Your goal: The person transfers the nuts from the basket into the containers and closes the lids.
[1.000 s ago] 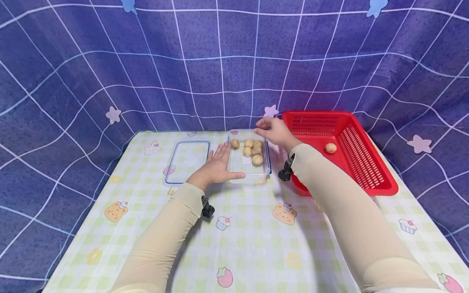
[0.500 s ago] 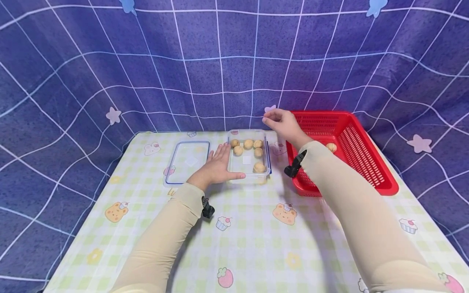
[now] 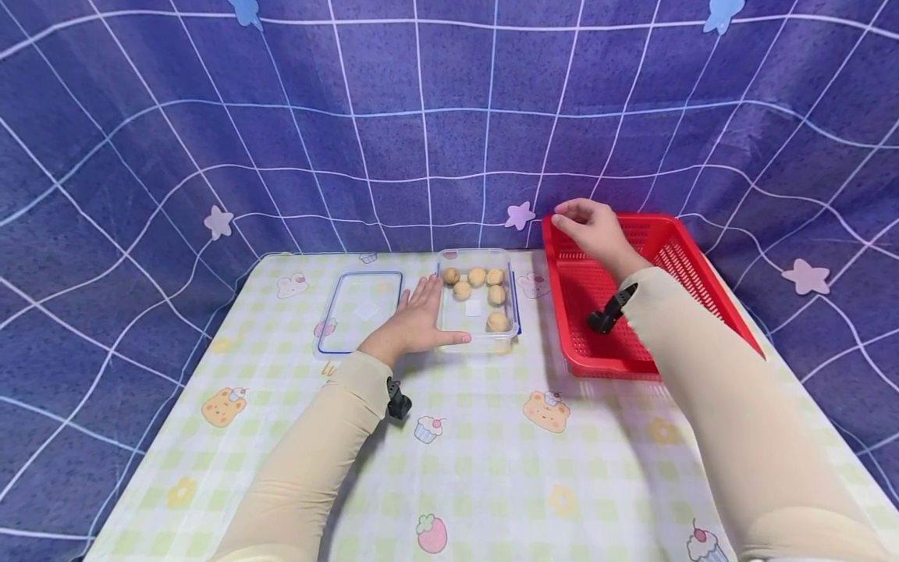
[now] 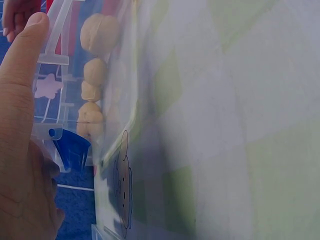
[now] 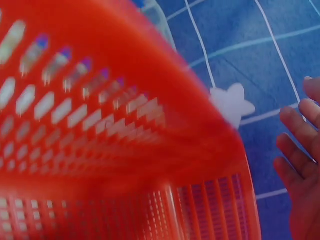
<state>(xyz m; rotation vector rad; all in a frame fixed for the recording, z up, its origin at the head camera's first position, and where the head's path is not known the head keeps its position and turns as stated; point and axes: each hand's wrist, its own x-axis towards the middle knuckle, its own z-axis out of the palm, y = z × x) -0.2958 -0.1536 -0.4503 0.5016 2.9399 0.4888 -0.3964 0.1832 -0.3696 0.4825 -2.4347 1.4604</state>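
Observation:
Several walnuts (image 3: 477, 277) lie spread inside a clear plastic food box (image 3: 474, 339). My left hand (image 3: 419, 318) rests along the box's left side, fingers straight and thumb stretched across the near left corner. In the left wrist view, the thumb (image 4: 25, 65) lies against the box's rim, close to a blue latch (image 4: 73, 150), with walnuts (image 4: 100, 33) showing through the wall. Above the far left part of a red plastic basket (image 3: 572, 363) is my right hand (image 3: 593, 232), loosely bent and holding nothing. The right wrist view shows its fingers (image 5: 299, 127) apart, beyond the basket's rim.
A clear lid (image 3: 360, 353) with a blue seal lies flat to the left of the box. The checked tablecloth (image 3: 449, 437) covers the table, and a blue curtain (image 3: 449, 140) hangs right behind its far edge. My right forearm crosses over the basket.
My right hand has moved right, from over the box to over the basket. The walnuts in the box have spread apart. The basket's walnut is now out of sight. My left hand stays put.

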